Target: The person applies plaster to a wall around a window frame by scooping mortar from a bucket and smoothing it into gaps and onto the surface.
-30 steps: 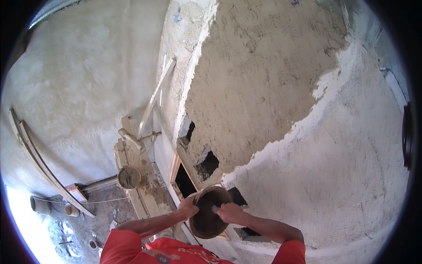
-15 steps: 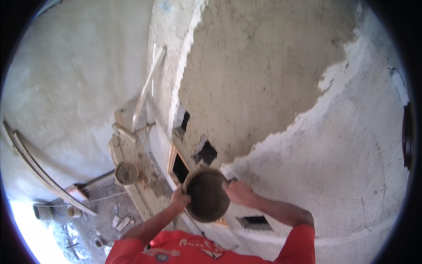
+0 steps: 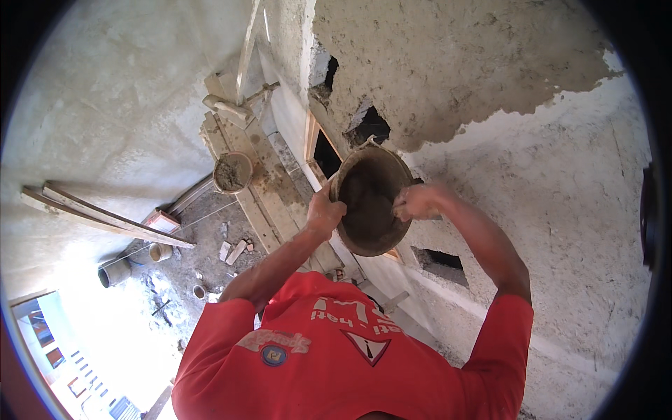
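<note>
A round, mortar-stained bucket (image 3: pixel 360 241) is up in front of me near the plastered wall, its mouth tilted toward me. Its inside is dark, and how much mortar lies in it I cannot tell. The bail handle (image 3: pixel 371 142) rests at the far rim. My left hand (image 3: pixel 326 211) is closed around the left rim, thumb inside. At the right rim my right hand (image 3: pixel 418 201) is closed, its fingertips reaching over the edge. Beside that hand a small dark patch shows, too hidden to name.
Planks (image 3: pixel 269 210) form a platform at left, bearing a mortar-filled tub (image 3: pixel 233 173). Broken holes (image 3: pixel 371 126) and a wood-framed opening (image 3: pixel 323 154) pierce the wall. Curved boards (image 3: pixel 105 220) lean at far left. Far below, buckets (image 3: pixel 115 271) and brick pieces (image 3: pixel 236 252) lie on the ground.
The view has swung, so wall and platform sit higher in the picture. The bucket is higher in view and more tilted, showing more of its inside. Both hands stay at its rim.
</note>
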Available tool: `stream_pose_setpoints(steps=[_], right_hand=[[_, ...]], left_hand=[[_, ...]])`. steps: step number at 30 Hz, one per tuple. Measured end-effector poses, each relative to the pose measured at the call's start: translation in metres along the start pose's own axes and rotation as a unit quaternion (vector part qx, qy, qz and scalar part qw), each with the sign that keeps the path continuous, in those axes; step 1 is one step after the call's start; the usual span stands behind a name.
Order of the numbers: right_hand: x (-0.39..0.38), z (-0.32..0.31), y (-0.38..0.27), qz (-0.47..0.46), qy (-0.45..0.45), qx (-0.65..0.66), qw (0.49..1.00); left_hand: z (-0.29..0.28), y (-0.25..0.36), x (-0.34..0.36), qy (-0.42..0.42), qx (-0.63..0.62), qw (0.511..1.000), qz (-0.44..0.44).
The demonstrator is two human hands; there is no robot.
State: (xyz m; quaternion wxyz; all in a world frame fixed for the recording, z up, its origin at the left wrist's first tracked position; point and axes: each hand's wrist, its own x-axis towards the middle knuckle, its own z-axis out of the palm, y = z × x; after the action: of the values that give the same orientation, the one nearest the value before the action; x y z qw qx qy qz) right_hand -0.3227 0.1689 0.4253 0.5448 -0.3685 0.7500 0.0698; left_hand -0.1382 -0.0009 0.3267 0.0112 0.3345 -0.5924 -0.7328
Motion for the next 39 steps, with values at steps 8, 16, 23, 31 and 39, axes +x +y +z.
stream_pose_setpoints(steps=[8, 16, 23, 31, 39], right_hand=[[0.037, 0.076, 0.036, -0.063, -0.017, 0.453, 0.889], [-0.006, 0.064, -0.011, -0.044, 0.367, -0.057, 0.928], [0.016, 0.088, -0.030, -0.004, 0.361, -0.171, 0.917], [-0.018, 0.076, -0.045, -0.031, 0.229, -0.043, 0.972], [0.008, 0.064, -0.029, 0.034, 0.250, -0.082, 0.964]], left_hand=[[0.004, 0.002, -0.020, 0.002, -0.147, 0.989, -0.014], [-0.020, 0.015, -0.017, 0.063, -0.113, 0.992, -0.002], [-0.016, 0.012, -0.002, 0.064, -0.091, 0.994, 0.012], [-0.024, -0.006, -0.013, 0.060, -0.091, 0.994, -0.023], [-0.016, -0.016, -0.003, 0.050, -0.047, 0.998, 0.015]])
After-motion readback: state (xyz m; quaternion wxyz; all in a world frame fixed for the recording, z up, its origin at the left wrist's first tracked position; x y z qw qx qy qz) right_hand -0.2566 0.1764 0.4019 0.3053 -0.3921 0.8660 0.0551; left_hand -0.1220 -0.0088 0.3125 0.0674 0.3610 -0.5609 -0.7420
